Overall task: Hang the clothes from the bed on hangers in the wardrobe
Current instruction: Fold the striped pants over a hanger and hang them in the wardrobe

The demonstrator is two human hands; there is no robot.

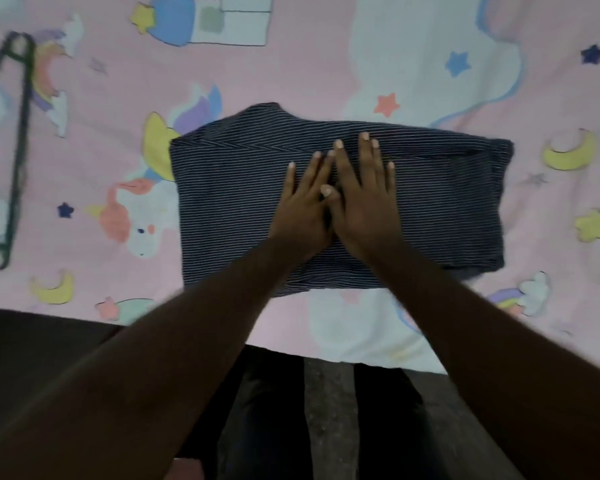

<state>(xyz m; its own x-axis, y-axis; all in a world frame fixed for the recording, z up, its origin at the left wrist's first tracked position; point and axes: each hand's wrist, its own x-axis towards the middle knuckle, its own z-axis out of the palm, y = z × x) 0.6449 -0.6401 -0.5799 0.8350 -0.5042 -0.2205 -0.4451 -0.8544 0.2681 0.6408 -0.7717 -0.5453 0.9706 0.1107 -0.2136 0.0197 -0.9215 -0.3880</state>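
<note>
On the pink bed, a folded striped garment lies in the middle. Both hands, left hand and right hand, press flat on it, fingers straight, holding nothing. Far left lies a green hanger. Lifting carelessly could undo the fold.

Left hand and right hand side by side, fingers straight, thumbs perhaps crossed.
</note>
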